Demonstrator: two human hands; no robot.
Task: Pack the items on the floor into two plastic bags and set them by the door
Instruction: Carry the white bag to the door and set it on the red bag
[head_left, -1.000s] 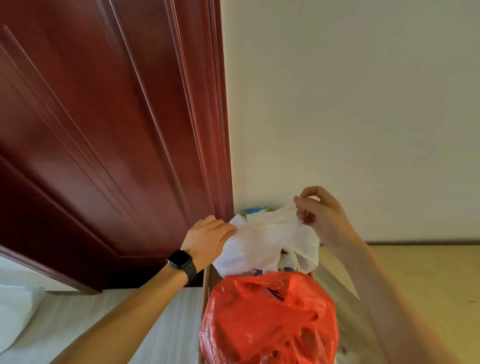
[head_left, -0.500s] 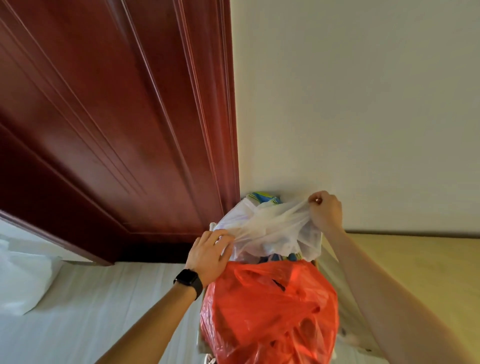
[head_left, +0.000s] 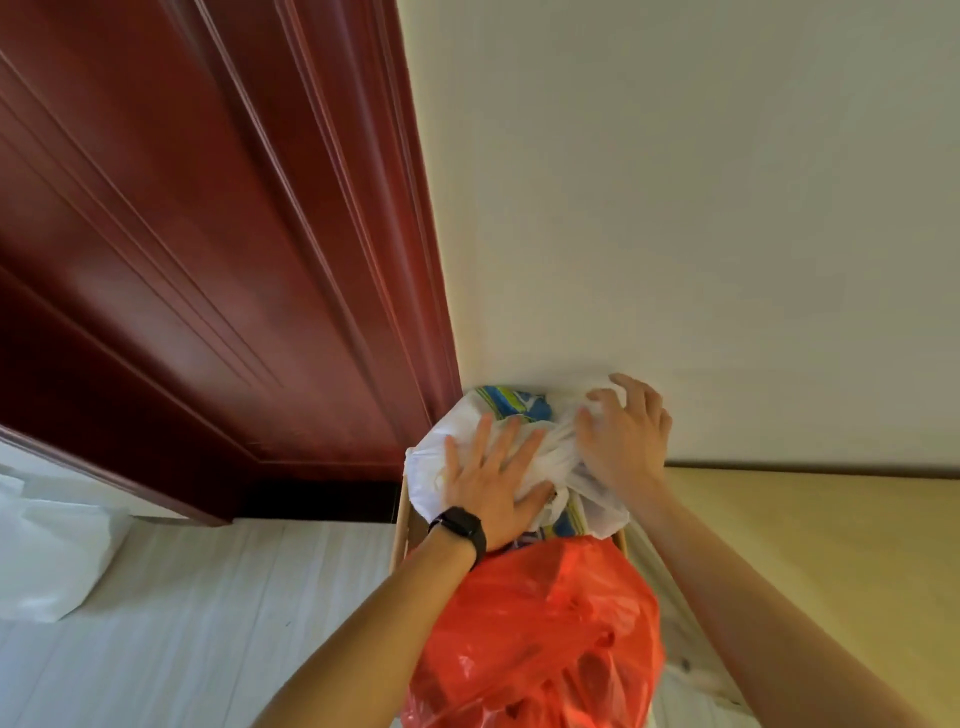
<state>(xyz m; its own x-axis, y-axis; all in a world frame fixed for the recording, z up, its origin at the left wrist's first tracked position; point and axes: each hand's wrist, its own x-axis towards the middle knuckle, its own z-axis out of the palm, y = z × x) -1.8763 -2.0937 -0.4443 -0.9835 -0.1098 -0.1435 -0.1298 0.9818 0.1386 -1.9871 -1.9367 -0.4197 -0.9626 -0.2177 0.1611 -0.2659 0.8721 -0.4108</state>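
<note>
Just right of the dark red wooden door (head_left: 208, 260), against the cream wall (head_left: 675, 208): a stuffed thin white plastic bag (head_left: 428, 467). With left grip (head_left: 493, 483), presses flat on its top, fingers spread apart. With right grip (head_left: 626, 441), clutches its bunched plastic, fingers curled. Nearer, touching it, a crinkled red plastic bag (head_left: 545, 639).

We count two plastic bags, one white bag (head_left: 428, 465) and one red bag (head_left: 535, 634), beside one dark red door (head_left: 182, 234). Two hands show, one left hand (head_left: 491, 483) and one right hand (head_left: 626, 441), with one black watch (head_left: 460, 525).
</note>
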